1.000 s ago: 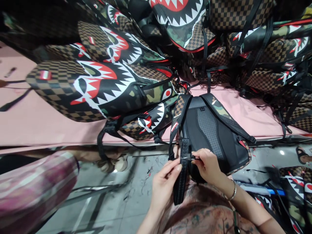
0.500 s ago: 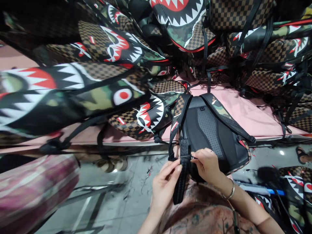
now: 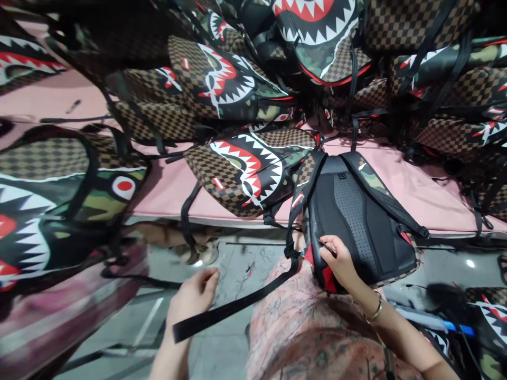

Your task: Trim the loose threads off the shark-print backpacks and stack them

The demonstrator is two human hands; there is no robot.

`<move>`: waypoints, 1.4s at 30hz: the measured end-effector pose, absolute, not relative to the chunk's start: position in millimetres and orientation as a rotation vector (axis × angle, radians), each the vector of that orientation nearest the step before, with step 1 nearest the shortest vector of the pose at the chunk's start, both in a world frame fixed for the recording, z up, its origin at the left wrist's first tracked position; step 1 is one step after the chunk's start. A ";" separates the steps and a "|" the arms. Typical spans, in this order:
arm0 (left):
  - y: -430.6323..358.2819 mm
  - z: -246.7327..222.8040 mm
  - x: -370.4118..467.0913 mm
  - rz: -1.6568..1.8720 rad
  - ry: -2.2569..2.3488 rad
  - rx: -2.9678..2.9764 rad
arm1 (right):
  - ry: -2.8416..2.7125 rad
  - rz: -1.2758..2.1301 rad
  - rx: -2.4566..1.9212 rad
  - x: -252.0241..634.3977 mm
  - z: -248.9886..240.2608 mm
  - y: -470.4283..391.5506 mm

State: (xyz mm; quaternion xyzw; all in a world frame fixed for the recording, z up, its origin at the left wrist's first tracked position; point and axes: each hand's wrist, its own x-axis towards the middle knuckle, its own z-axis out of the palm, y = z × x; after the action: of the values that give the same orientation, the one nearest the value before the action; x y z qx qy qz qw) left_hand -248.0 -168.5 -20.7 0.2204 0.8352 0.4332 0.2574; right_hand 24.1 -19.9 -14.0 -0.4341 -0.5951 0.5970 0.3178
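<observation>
A backpack (image 3: pixel 354 227) lies with its black padded back up and its shoulder straps on top, at the pink table's front edge. My right hand (image 3: pixel 338 258) is closed over its lower left side, pinching a small thin dark tool (image 3: pixel 328 246) whose kind I cannot make out. From the pack's lower left corner a black webbing strap (image 3: pixel 241 301) stretches left, its loose end in front of my left wrist. My left hand (image 3: pixel 196 293) is off to the left with fingers curled in; anything inside them is hidden. Red lining (image 3: pixel 328 277) shows near my right hand.
Several shark-mouth checkered backpacks (image 3: pixel 245 169) are piled along the pink table (image 3: pixel 166 195). Another backpack (image 3: pixel 59 206) at left hangs over the edge, near a person's pink-and-white clothing (image 3: pixel 91 316). More bags (image 3: pixel 491 322) are at lower right.
My left hand has let go of the strap and moved left; the strap now stretches out sideways. My right hand has shifted slightly right. The left-hand backpack has moved left and turned.
</observation>
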 end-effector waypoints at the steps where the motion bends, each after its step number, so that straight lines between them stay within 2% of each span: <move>1: -165.4 -28.4 -243.8 1.132 2.313 0.629 | -1.594 1.552 -1.164 20.4 -16.1 -19.9; 9: -86.0 -62.4 -163.3 1.149 1.974 0.761 | -1.826 1.435 -1.166 -5.0 -22.3 -11.9; 13: -71.5 -59.0 -152.2 1.311 1.878 0.701 | -1.968 1.138 -1.210 -10.2 -24.2 -12.6; 16: -74.6 -52.1 -148.4 1.497 1.774 0.557 | -2.014 1.042 -1.188 -12.2 -33.2 -17.2; 21: -81.6 -36.0 -133.3 1.736 1.524 0.291 | -2.035 1.053 -1.187 -9.0 -39.0 -31.7; 26: -88.7 -26.9 -117.2 1.723 1.303 0.136 | -1.915 1.197 -1.090 0.1 -30.6 -48.9; 31: -98.4 -33.8 -123.0 1.656 1.395 0.131 | -1.736 1.358 -1.126 -6.2 -41.2 -53.9; 34: -109.8 -35.5 -128.3 1.691 1.601 0.245 | -1.700 1.418 -1.189 -14.3 -51.2 -53.0; 38: -124.3 -25.2 -132.2 1.691 1.987 0.787 | -1.749 1.373 -1.233 -19.1 -54.5 -53.6; 42: -122.8 -16.2 -140.4 1.420 1.938 1.171 | -1.844 1.259 -1.161 -18.1 -49.2 -56.0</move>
State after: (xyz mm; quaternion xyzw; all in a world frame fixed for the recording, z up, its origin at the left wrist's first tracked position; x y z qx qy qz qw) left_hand -140.4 -122.8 -16.2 0.4261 0.7052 0.5168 0.2324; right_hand -18.1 -56.0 -49.2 -0.4392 -0.6972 0.4759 0.3074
